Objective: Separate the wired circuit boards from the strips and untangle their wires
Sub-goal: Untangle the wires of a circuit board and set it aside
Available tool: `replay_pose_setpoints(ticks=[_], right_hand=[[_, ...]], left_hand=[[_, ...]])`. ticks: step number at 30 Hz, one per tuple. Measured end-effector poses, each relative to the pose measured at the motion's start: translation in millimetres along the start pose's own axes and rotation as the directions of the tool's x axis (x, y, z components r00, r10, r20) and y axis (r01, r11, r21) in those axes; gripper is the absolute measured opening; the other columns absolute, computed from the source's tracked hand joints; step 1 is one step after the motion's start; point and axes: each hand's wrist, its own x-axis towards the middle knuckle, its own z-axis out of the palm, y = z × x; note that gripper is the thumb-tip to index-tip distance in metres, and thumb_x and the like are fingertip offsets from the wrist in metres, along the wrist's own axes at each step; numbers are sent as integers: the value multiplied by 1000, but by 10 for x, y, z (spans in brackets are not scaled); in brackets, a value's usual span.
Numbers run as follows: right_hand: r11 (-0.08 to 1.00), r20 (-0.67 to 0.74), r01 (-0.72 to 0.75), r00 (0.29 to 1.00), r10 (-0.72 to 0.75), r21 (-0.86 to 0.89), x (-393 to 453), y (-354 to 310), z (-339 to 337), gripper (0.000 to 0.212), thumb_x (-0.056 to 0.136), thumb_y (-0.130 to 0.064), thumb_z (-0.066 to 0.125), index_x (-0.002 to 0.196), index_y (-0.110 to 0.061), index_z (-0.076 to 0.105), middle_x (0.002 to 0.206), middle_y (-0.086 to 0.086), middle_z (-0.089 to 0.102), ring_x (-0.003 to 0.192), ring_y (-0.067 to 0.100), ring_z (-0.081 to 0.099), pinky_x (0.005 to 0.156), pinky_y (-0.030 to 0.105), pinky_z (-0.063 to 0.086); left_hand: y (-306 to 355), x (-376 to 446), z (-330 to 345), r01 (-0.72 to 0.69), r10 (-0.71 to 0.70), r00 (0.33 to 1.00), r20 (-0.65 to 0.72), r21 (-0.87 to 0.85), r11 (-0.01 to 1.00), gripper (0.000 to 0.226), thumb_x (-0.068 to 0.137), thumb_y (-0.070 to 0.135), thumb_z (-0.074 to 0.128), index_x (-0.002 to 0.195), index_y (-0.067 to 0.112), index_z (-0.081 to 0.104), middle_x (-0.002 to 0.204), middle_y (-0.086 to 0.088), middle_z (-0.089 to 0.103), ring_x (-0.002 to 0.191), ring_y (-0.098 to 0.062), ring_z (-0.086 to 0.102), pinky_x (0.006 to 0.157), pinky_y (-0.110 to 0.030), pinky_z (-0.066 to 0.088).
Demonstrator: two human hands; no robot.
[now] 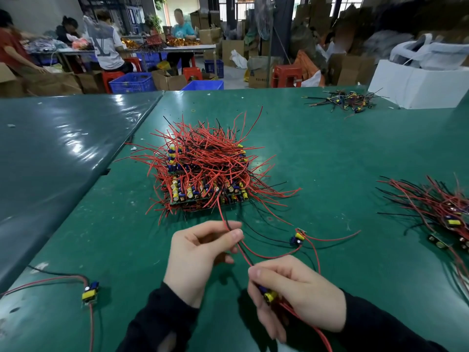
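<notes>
circuit board (268, 295) gripped in right hand (299, 295), left hand (200, 252) pinching its wires (243, 252)

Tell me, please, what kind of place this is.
Probably a small electronics assembly workshop: a pile of wired circuit boards on a green worktable, cardboard boxes and blue crates behind.

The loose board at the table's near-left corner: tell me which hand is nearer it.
Left. The left hand pinches wires to the right of the loose board; the right hand grips another board farther right.
</notes>
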Motion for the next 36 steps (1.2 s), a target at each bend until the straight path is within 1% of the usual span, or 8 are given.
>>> replay_pose_setpoints(ticks=[5,8,11,14,21,25,30,36], right_hand=[[986,176,-49,984,20,160,-25,-89,-21,34,96,-26,36,68,-10,48,49,-2,60,35,6,49,37,15,36],[983,200,-36,980,-1,181,-41,-112,-30,34,96,-25,36,68,-9,47,48,-3,60,35,6,47,37,15,35],[994,173,-26,985,7,108,-27,-82,4,35,96,-25,36,67,-9,47,48,-5,59,36,5,46,39,16,35],[999,145,-33,989,29,29,-20,-63,13,35,95,-26,37,66,-11,49,48,-7,59,37,4,47,41,17,36],[997,168,-69,984,61,44,-36,-74,1,36,95,-26,37,64,-13,51,48,-9,58,39,1,47,43,13,36],[997,176,-64,983,54,52,-57,-92,1,36,95,-26,38,65,-15,52,49,-9,58,39,1,47,44,13,37],[997,168,-73,983,73,-6,-52,-101,19,36,96,-26,38,65,-15,54,51,-9,58,42,2,48,46,14,38],[996,183,-91,979,90,-5,-64,-126,11,36,95,-27,39,64,-16,54,51,-10,59,42,-1,48,45,13,38]], left_hand=[[97,63,-112,247,-219,968,119,-356,901,20,51,12,70,69,9,77,59,-1,63,39,-1,45,37,-9,36],[86,41,-81,191,-188,981,39,-309,932,11,55,7,67,62,7,75,58,-4,64,38,-3,46,36,-9,35],[13,27,-37,27,-45,993,-105,-170,985,7,60,-5,69,59,2,71,63,-8,68,38,-8,47,37,-14,37],[-32,17,-4,-86,86,987,-133,7,996,10,71,-13,68,67,-4,69,56,-10,63,39,-11,50,38,-17,40],[53,115,-133,257,-262,965,24,-306,917,14,62,8,65,70,9,77,58,-3,63,39,-2,51,37,-9,42],[25,90,-107,121,-139,989,-59,-242,963,11,64,2,66,66,5,76,58,-9,64,40,-6,52,38,-11,42],[-31,56,-60,-147,155,974,-167,59,987,16,75,-13,65,69,0,72,49,-11,58,38,-12,50,38,-18,42],[30,105,-122,-8,-6,997,-78,-172,985,8,66,2,67,66,3,75,58,-12,64,41,-9,52,39,-14,42]])
